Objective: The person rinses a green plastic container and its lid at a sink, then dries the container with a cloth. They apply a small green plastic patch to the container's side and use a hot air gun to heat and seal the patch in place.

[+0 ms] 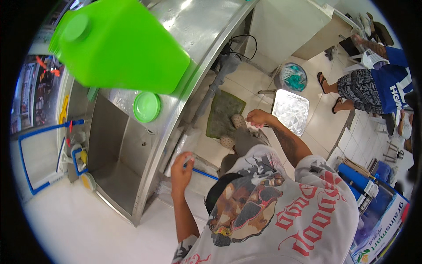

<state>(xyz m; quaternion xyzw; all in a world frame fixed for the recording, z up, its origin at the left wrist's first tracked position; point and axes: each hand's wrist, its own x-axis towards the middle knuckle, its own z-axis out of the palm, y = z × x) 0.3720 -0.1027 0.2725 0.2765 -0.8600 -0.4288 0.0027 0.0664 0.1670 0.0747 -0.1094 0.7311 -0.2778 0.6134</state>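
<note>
Head view shows two bare hands. The left hand is up near the front edge of the steel counter. Its thumb and fingers are bent close together. Something pale shows at the tips, but I cannot tell if the hand is holding it. Some clear plastic is just beside that hand, under the counter's edge. The right hand is over near the shiny tray, with its fingers curled in. I cannot tell if it holds anything.

A big green jug is at the top left, over the counter. A round green lid lies on the counter near the sink. Down on the floor are a green mat and a bucket. Another person is at the right.
</note>
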